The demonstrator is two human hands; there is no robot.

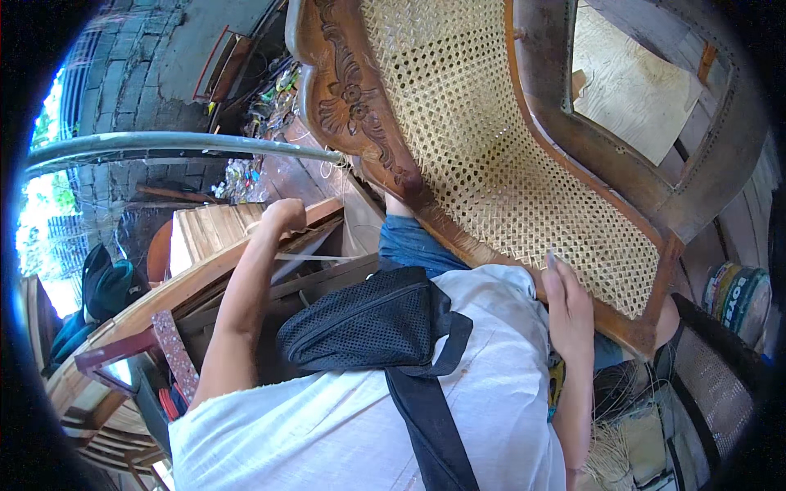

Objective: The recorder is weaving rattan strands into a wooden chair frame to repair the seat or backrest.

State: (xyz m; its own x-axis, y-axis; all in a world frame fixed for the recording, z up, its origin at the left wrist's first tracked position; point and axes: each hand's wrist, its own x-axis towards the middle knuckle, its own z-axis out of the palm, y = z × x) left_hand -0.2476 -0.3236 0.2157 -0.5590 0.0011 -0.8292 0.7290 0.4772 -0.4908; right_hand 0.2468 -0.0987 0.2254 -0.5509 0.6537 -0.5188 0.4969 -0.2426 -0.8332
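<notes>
Head view: right hand (566, 307) fingers touch cane panel (508, 155).

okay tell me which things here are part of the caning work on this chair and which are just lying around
In use:
- cane-woven chair panel in its carved wooden frame, which the right hand touches
- thin cane strand running from the left hand

Lying about:
- metal pipe
- dark bag at the left
- loose cane bundle
- roll at the right
</notes>
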